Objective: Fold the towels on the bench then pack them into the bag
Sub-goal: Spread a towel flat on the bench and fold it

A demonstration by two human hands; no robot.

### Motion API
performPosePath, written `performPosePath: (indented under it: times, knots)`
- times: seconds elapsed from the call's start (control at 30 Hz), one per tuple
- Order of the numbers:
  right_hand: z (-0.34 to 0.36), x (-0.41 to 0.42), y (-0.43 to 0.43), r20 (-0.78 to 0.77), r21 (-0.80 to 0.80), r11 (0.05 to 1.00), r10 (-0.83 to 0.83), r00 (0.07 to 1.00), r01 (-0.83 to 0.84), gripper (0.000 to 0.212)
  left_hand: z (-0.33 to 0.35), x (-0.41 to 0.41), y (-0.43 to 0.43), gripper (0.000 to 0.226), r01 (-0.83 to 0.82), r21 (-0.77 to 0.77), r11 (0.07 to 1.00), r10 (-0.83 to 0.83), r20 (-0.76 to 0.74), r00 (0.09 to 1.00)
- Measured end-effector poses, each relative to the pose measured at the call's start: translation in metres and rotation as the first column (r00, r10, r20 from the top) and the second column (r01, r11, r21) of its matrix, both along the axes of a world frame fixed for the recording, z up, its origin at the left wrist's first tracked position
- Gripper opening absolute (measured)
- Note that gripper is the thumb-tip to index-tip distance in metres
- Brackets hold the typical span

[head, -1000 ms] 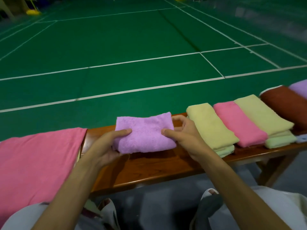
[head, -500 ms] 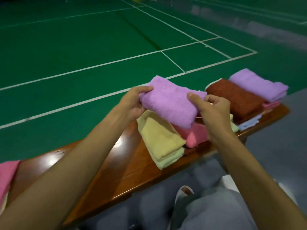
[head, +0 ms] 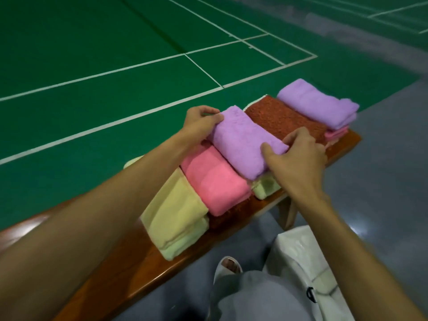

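Head view: folded purple towel comes down onto the row.
A second ago it was held over a bare stretch of the bench, then aloft; now it lies on the pale green towel, between the pink towel and the brown towel; left hand pinches its far end, thumb on top; right hand pinches the near end likewise; this one looks folded and stacked; packing not begun, what seems a white bag sits below.

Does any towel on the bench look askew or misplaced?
Nothing stands out. The left hand and right hand hold a purple towel on the pale green towel, in line with the pink towel beside it.
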State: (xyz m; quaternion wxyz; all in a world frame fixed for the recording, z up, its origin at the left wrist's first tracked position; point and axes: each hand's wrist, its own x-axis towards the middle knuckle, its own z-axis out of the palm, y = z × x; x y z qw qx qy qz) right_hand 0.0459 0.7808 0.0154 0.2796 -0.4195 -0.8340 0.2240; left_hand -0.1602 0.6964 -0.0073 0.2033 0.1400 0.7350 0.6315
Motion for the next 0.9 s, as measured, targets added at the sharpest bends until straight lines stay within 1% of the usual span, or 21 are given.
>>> performPosePath:
  times: [0.03,0.07,0.1,0.13,0.17,0.2,0.23,0.27,0.3,0.33,0.37,0.47,0.57,0.63,0.7,0.8,0.9]
  knots:
    - [0.002,0.002,0.0,0.062,0.094,0.996,-0.016,0.998,0.01,0.042,0.001,0.002,-0.002,0.016,0.019,-0.117,0.993,-0.044,-0.211,0.977]
    - [0.004,0.003,0.0,0.092,0.176,0.984,-0.03,0.995,0.013,0.045,0.002,0.004,-0.005,0.031,0.027,-0.248,0.968,-0.13,-0.41,0.903]
    - [0.006,0.003,0.002,0.081,0.257,0.966,-0.018,0.997,-0.004,0.047,0.005,0.008,-0.009,0.044,0.031,-0.35,0.936,-0.234,-0.556,0.797]
    - [0.008,-0.001,0.004,0.054,0.334,0.941,0.029,0.998,-0.046,0.046,0.01,0.015,-0.01,0.053,0.037,-0.424,0.905,-0.328,-0.64,0.695]
    - [0.009,-0.007,0.009,0.056,0.398,0.91,0.098,0.994,-0.113,0.046,0.015,0.022,-0.008,0.059,0.056,-0.486,0.872,-0.413,-0.671,0.616]
    - [0.008,-0.015,0.015,0.117,0.444,0.872,0.175,0.978,-0.209,0.048,0.019,0.032,-0.004,0.06,0.066,-0.553,0.83,-0.492,-0.672,0.554]
    - [0.006,-0.025,0.022,0.229,0.456,0.826,0.252,0.94,-0.332,0.053,0.017,0.04,0.001,0.059,0.067,-0.621,0.781,-0.561,-0.65,0.512]
    - [0.003,-0.032,0.03,0.37,0.409,0.794,0.306,0.877,-0.45,0.06,0.012,0.05,0.005,0.057,0.065,-0.678,0.732,-0.616,-0.619,0.487]
    - [-0.002,-0.038,0.037,0.506,0.312,0.788,0.335,0.795,-0.531,0.068,0.005,0.058,0.007,0.055,0.06,-0.714,0.697,-0.647,-0.591,0.482]
    - [-0.008,-0.041,0.042,0.603,0.206,0.8,0.35,0.717,-0.563,0.072,-0.003,0.063,0.008,0.054,0.059,-0.733,0.677,-0.658,-0.568,0.495]
    - [-0.016,-0.041,0.045,0.65,0.143,0.81,0.356,0.671,-0.569,0.074,-0.012,0.067,0.006,0.054,0.055,-0.741,0.669,-0.656,-0.555,0.511]
    - [-0.031,-0.035,0.048,0.688,0.162,0.81,0.317,0.653,-0.564,0.085,-0.022,0.071,0.005,0.053,0.013,-0.766,0.643,-0.668,-0.553,0.499]
    - [-0.017,-0.038,0.044,0.68,0.056,0.828,0.378,0.629,-0.558,0.093,-0.007,0.069,0.004,0.054,0.022,-0.814,0.58,-0.715,-0.496,0.492]
    - [-0.001,-0.035,0.045,0.635,0.04,0.82,0.421,0.648,-0.571,0.097,0.006,0.073,-0.004,0.057,-0.005,-0.816,0.578,-0.71,-0.506,0.49]
    - [0.016,-0.025,0.04,0.59,0.11,0.773,0.455,0.667,-0.625,0.097,0.02,0.086,-0.024,0.06,-0.009,-0.777,0.63,-0.681,-0.558,0.474]
    - [0.031,-0.008,0.008,0.561,0.182,0.673,0.528,0.638,-0.717,0.094,0.033,0.108,-0.078,0.064,-0.028,-0.719,0.694,-0.632,-0.628,0.455]
    - [0.028,-0.008,-0.046,0.549,0.206,0.606,0.578,0.604,-0.768,0.095,0.04,0.117,-0.141,0.068,-0.098,-0.727,0.679,-0.606,-0.631,0.484]
